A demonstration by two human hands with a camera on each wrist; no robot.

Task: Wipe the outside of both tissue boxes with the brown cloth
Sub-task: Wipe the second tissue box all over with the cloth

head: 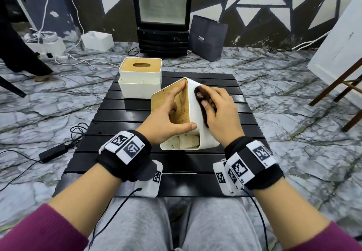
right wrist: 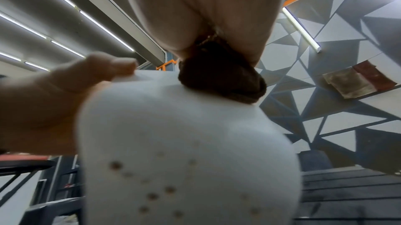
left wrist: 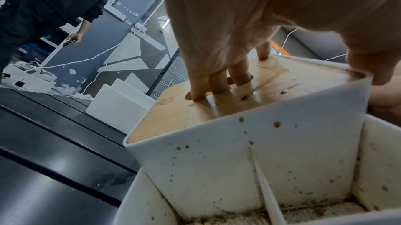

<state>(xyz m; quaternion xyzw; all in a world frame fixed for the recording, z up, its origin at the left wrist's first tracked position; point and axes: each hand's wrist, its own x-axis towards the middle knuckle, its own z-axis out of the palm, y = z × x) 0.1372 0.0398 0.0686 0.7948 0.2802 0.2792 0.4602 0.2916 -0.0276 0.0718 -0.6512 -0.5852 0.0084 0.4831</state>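
Upright white tissue box with wooden lid (head: 140,78) waits far left on black slatted bench (head: 109,131). Left hand (head: 166,117) hooks fingers into lid slot of tilted, brown-speckled white tissue box (head: 193,131), steadying it. Right hand (head: 221,111) presses bunched brown cloth (head: 201,98) against exposed side wall.

Ceiling strip lights (right wrist: 65,0) give even, soft light; the slatted table (head: 121,113) shows glare, the head view's edges bow, and the tissue box (right wrist: 184,160) blurs close up.

Both forearms wear maroon sleeves (head: 39,229) pushed up. Black wrist straps (head: 125,164) behind each grip carry white blocks with black square markers (head: 240,167). Thin black cables (head: 260,217) trail rearward over grey trousers (head: 141,225).
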